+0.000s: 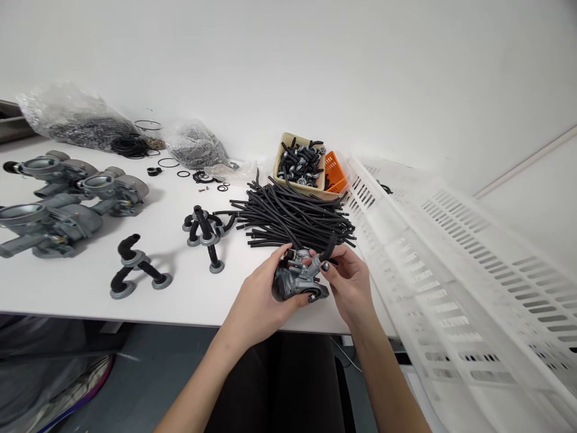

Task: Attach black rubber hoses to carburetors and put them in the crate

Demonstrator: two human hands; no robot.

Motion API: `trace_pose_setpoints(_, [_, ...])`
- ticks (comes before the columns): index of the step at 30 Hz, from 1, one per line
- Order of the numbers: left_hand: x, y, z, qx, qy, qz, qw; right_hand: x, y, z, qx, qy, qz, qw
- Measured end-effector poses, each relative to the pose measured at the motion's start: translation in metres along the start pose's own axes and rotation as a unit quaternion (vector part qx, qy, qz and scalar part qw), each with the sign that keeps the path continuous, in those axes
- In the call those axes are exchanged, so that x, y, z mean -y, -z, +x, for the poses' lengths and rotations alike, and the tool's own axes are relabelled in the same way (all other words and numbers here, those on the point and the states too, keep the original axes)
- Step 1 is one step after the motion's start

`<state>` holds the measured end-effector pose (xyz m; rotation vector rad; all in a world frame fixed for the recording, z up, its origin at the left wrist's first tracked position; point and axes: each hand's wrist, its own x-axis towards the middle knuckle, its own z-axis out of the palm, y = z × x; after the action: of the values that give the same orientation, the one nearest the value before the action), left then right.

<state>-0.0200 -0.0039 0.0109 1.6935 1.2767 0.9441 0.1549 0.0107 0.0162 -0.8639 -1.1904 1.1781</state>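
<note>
Near the table's front edge, my left hand (265, 294) is wrapped round a small grey metal carburetor (295, 281), thumb along its lower side. My right hand (349, 279) pinches a short black rubber elbow with a grey ring cap (328, 249) at the carburetor's upper right; whether it is fully seated I cannot tell. Just behind the carburetor lies a heap of black rubber hoses (293, 213). Several loose black elbows with grey caps (210, 231) stand to the left, with a smaller cluster (137, 264) nearer the front edge.
Several larger carburetors (49, 222) stand at the left. Plastic bags of parts (193, 144) lie against the wall, with black rings (168, 162) around them. A cream bin (283, 144) of capped elbows and an orange basket (336, 171) stand at the back. White slotted crates (419, 252) fill the right side.
</note>
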Motion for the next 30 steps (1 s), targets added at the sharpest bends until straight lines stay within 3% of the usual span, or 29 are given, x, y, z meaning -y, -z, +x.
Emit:
trace_pose_setpoints(7, [0.001,-0.001,0.000,0.000,0.004,0.002,1.000,0.000,-0.003,0.001,-0.027,-0.023,0.014,0.999])
trace_pose_setpoints(15, [0.003,0.000,-0.001,0.001,0.001,0.006,1.000,0.002,0.010,0.001,0.082,-0.036,0.035,0.995])
trace_pose_setpoints(19, [0.002,0.000,-0.001,0.000,0.007,0.007,1.000,0.000,0.009,0.002,0.068,-0.009,0.013,0.998])
trace_pose_setpoints(30, [0.002,-0.002,0.000,0.002,0.010,-0.002,1.000,-0.002,0.004,0.003,0.018,-0.023,0.049,0.998])
